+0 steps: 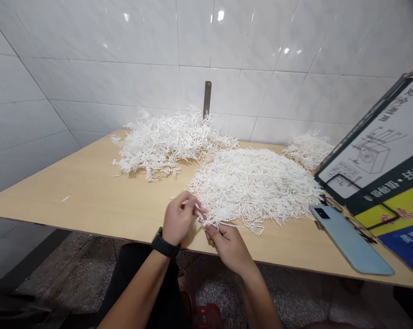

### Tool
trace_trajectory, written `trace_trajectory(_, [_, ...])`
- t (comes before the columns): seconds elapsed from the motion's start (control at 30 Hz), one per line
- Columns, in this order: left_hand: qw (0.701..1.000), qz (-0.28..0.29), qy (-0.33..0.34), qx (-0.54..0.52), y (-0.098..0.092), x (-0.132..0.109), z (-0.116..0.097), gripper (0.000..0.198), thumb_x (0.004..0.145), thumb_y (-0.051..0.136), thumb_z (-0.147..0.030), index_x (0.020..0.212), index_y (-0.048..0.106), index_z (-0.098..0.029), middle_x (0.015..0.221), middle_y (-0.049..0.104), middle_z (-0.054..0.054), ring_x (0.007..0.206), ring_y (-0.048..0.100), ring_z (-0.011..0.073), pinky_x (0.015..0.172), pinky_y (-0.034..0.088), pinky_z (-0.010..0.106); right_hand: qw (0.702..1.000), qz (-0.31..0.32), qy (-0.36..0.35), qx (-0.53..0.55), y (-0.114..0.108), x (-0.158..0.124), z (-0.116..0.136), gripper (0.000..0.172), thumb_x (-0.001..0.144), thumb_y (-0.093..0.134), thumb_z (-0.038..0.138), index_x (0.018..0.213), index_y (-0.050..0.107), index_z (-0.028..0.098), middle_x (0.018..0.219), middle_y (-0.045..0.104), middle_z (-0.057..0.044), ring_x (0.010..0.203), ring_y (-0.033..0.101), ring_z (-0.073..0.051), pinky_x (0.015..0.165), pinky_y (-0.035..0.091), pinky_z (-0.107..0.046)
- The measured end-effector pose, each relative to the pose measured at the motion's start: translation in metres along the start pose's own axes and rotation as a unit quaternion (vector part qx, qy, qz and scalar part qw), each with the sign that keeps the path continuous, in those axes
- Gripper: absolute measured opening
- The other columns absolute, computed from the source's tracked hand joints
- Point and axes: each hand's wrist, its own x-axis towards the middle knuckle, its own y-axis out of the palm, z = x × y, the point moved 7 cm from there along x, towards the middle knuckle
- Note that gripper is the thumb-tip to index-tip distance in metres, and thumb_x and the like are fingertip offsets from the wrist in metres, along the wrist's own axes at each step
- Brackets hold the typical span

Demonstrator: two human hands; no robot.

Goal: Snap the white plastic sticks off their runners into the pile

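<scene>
My left hand (180, 218), with a black watch (165, 246) on its wrist, is closed in a pinch on a few thin white plastic sticks at the table's near edge. My right hand (228, 246) is closed too, its fingers gripping a small bunch of the same white sticks (215, 223). Both hands meet at the near-left tip of a large flat pile of white sticks (257, 185). A second, bushier pile of branched white pieces (168, 141) lies farther back on the left.
The light wooden table (89, 192) stands against a white tiled wall. A smaller white pile (309, 148) lies at the back right. A pale blue phone (350, 240) rests face down near a printed cardboard box (384, 169) on the right. A red object (206, 315) sits on the floor.
</scene>
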Motion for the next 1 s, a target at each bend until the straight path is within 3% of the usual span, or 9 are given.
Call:
trace_trajectory(0.07, [0.995, -0.087, -0.018, -0.054, -0.013, 0.003, 0.006, 0.027, 0.085, 0.053, -0.039, 0.071, 0.054, -0.016, 0.065, 0.063, 0.001, 0.056, 0.062, 0.0127, 0.054, 0.052, 0.025, 0.999, -0.002, 0.013, 0.032, -0.001, -0.001, -0.002, 0.044, 0.091, 0.043, 0.051, 0.062, 0.053, 0.018, 0.058, 0.048, 0.001, 0.057, 0.046, -0.013, 0.056, 0.037, -0.025])
trace_trajectory(0.13, [0.994, -0.096, -0.023, -0.051, -0.012, 0.005, 0.009, 0.027, 0.084, 0.055, -0.04, 0.072, 0.055, -0.016, 0.067, 0.063, 0.001, 0.059, 0.064, 0.0133, 0.055, 0.053, 0.025, 0.998, -0.017, 0.015, 0.06, -0.005, -0.001, -0.002, 0.044, 0.09, 0.044, 0.052, 0.066, 0.057, 0.017, 0.06, 0.052, -0.001, 0.059, 0.049, -0.014, 0.06, 0.04, -0.026])
trace_trajectory(0.33, [1.0, 0.014, 0.003, 0.006, 0.014, 0.0, 0.01, 0.024, 0.085, 0.054, -0.028, 0.103, 0.065, -0.016, 0.089, 0.072, 0.007, 0.075, 0.069, 0.0168, 0.071, 0.057, 0.03, 0.996, -0.049, 0.009, 0.08, -0.008, 0.003, -0.004, 0.04, 0.09, 0.046, 0.05, 0.077, 0.061, 0.016, 0.066, 0.057, -0.002, 0.062, 0.051, -0.014, 0.06, 0.04, -0.026])
trace_trajectory(0.5, [0.991, 0.07, 0.081, 0.083, 0.017, -0.003, -0.005, 0.029, 0.088, 0.044, -0.018, 0.096, 0.072, -0.018, 0.117, 0.068, 0.008, 0.113, 0.06, 0.0222, 0.1, 0.045, 0.039, 0.994, -0.072, 0.021, 0.084, -0.011, 0.004, -0.007, 0.041, 0.089, 0.047, 0.051, 0.079, 0.062, 0.015, 0.066, 0.057, -0.002, 0.06, 0.049, -0.013, 0.056, 0.037, -0.026])
trace_trajectory(0.6, [0.987, 0.099, 0.102, 0.077, 0.021, -0.008, -0.019, 0.031, 0.091, 0.045, -0.027, 0.112, 0.068, -0.019, 0.119, 0.067, 0.008, 0.114, 0.06, 0.0225, 0.1, 0.044, 0.04, 0.994, -0.084, 0.028, 0.071, -0.011, 0.003, -0.005, 0.041, 0.089, 0.046, 0.052, 0.077, 0.061, 0.016, 0.068, 0.058, -0.003, 0.061, 0.05, -0.014, 0.056, 0.037, -0.026])
trace_trajectory(0.73, [0.979, 0.165, 0.1, 0.064, 0.031, -0.013, -0.021, 0.025, 0.087, 0.055, -0.034, 0.095, 0.074, -0.019, 0.101, 0.073, 0.009, 0.098, 0.067, 0.0239, 0.09, 0.051, 0.038, 0.996, -0.077, 0.029, 0.028, -0.009, 0.002, -0.002, 0.043, 0.089, 0.044, 0.053, 0.067, 0.056, 0.018, 0.066, 0.057, -0.002, 0.064, 0.052, -0.016, 0.06, 0.038, -0.027])
trace_trajectory(0.83, [0.995, 0.086, 0.041, -0.002, 0.015, -0.005, -0.007, 0.03, 0.088, 0.052, -0.037, 0.078, 0.072, -0.016, 0.075, 0.072, 0.007, 0.071, 0.069, 0.0192, 0.07, 0.055, 0.031, 0.999, -0.043, 0.018, -0.02, -0.004, -0.001, 0.001, 0.046, 0.09, 0.043, 0.052, 0.064, 0.058, 0.018, 0.064, 0.057, -0.002, 0.067, 0.053, -0.017, 0.064, 0.039, -0.027])
trace_trajectory(0.93, [0.996, -0.061, 0.015, -0.064, -0.012, 0.003, 0.006, 0.034, 0.088, 0.051, -0.039, 0.072, 0.066, -0.014, 0.077, 0.071, 0.007, 0.063, 0.066, 0.0159, 0.064, 0.055, 0.029, 0.999, -0.022, 0.027, -0.019, -0.002, -0.003, -0.002, 0.047, 0.09, 0.043, 0.053, 0.063, 0.059, 0.018, 0.062, 0.055, -0.002, 0.066, 0.052, -0.017, 0.064, 0.039, -0.028])
trace_trajectory(1.0, [0.997, -0.065, 0.013, -0.048, -0.011, 0.005, 0.008, 0.03, 0.09, 0.048, -0.036, 0.084, 0.066, -0.013, 0.086, 0.072, 0.009, 0.066, 0.067, 0.0161, 0.068, 0.055, 0.031, 0.998, -0.03, 0.043, 0.036, -0.004, -0.002, -0.007, 0.046, 0.09, 0.044, 0.054, 0.067, 0.06, 0.017, 0.062, 0.054, -0.002, 0.064, 0.051, -0.016, 0.063, 0.039, -0.027])
